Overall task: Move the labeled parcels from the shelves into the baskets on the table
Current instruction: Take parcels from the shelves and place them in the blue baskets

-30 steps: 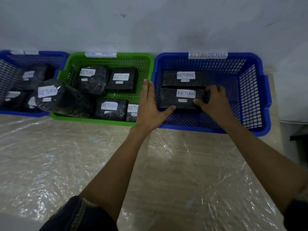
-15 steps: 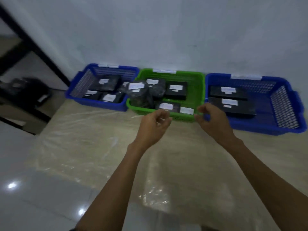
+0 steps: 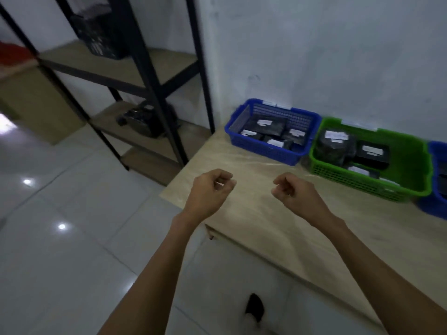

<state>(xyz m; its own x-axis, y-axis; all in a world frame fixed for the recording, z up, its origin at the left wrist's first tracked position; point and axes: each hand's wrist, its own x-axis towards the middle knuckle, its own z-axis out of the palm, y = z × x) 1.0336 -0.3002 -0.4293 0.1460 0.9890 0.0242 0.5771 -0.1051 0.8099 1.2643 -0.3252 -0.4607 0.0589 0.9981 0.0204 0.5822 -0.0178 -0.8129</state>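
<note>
My left hand (image 3: 208,192) and my right hand (image 3: 296,194) hover side by side over the table's left corner, fingers loosely curled, holding nothing. A blue basket (image 3: 266,151) with several black labeled parcels (image 3: 264,124) stands against the wall. Right of it a green basket (image 3: 411,165) holds more black parcels (image 3: 372,153). A second blue basket (image 3: 439,189) is cut off at the right edge. On the black metal shelf unit (image 3: 150,68) at the left, a dark parcel (image 3: 145,119) lies on a lower board and another dark object (image 3: 101,32) stands higher up.
The wooden table (image 3: 278,228) is covered in clear plastic film. White glossy floor tiles (image 3: 72,238) spread to the left between table and shelves. A cardboard box (image 3: 33,102) and something red (image 3: 12,53) are at the far left. My foot (image 3: 254,310) shows below.
My right hand let go of the parcel in the right blue basket. Both hands pulled back, and the view swung left, bringing the shelf unit into sight.
</note>
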